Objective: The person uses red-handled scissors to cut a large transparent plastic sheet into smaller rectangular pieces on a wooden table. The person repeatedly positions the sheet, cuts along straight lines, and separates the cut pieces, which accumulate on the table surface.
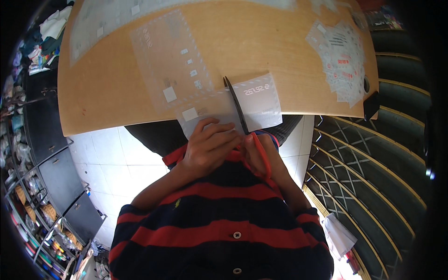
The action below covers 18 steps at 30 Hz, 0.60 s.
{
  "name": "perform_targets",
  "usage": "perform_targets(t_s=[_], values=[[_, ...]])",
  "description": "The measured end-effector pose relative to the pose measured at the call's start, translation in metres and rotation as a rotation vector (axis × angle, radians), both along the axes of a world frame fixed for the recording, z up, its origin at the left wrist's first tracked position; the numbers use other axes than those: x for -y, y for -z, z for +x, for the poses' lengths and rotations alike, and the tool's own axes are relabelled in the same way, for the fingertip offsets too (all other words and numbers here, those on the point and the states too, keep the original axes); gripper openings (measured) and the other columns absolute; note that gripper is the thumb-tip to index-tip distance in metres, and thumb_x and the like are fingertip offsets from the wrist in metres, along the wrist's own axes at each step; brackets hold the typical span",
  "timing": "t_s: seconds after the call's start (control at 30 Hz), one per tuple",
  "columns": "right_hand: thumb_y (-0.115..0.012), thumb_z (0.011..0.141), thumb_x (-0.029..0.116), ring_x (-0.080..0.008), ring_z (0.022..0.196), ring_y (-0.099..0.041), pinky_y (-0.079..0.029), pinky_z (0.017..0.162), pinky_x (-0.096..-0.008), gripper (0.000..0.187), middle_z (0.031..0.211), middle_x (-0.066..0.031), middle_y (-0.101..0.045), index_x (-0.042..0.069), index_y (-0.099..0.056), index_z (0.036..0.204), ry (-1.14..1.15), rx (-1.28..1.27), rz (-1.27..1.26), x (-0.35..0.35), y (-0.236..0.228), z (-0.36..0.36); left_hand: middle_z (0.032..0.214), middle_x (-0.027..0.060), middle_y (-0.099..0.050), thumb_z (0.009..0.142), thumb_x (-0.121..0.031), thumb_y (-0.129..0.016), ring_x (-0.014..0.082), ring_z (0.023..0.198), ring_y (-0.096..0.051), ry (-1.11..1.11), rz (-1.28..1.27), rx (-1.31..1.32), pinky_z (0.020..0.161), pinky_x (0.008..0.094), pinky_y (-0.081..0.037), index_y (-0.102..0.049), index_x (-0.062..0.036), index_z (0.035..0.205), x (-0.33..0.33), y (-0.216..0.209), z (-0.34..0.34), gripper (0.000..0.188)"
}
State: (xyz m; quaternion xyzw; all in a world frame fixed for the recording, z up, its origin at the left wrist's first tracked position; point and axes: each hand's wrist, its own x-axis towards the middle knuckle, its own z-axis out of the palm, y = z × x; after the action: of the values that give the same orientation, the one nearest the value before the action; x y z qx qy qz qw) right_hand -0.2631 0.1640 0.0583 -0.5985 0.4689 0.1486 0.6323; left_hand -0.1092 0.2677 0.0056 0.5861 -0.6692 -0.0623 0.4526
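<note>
At the table's near edge lies a translucent printed plastic sheet, with a striped border and a small white label. My left hand is curled over its near side and holds it, the thumb hidden. My right hand grips scissors with red handles, its fingers wrapped through the loops. Their long dark blades reach away from me across the sheet, set close together. A pale piece with mirrored print lies to the right of the blades; whether it is joined to the left part cannot be told.
A larger translucent sheet lies flat left of centre on the wooden table. More clear film spreads along the far left edge. A pile of cut printed pieces sits at the right. Dark cabinets and a folding gate flank me.
</note>
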Motion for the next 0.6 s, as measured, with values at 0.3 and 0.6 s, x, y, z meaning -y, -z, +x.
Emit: perform_targets(t_s=[0.3,0.6], values=[[-0.042,0.103,0.038,-0.0344,0.058,-0.062,-0.049,0.061,-0.0424,0.053,0.057,-0.0177,-0.058,-0.004,-0.062,0.077,-0.037,0.165,-0.15,0.015,0.004,0.018,0.092,0.008,-0.07,0.065,-0.001,-0.077,0.0271,0.094,-0.068,-0.062,0.032,0.03,0.083,0.0437,-0.051,-0.074,-0.0035,0.089,0.006,-0.017,0.022,0.025],[-0.045,0.1,0.045,-0.0269,0.052,-0.057,-0.048,0.058,-0.0386,0.055,0.052,-0.0127,-0.054,-0.001,-0.059,0.073,0.041,0.468,-0.329,0.026,-0.011,0.018,0.098,0.011,-0.07,0.075,0.001,-0.074,0.0299,0.094,-0.067,-0.373,-0.052,-0.084,0.085,0.043,-0.049,-0.07,-0.0039,0.09,0.019,-0.021,0.025,0.017]])
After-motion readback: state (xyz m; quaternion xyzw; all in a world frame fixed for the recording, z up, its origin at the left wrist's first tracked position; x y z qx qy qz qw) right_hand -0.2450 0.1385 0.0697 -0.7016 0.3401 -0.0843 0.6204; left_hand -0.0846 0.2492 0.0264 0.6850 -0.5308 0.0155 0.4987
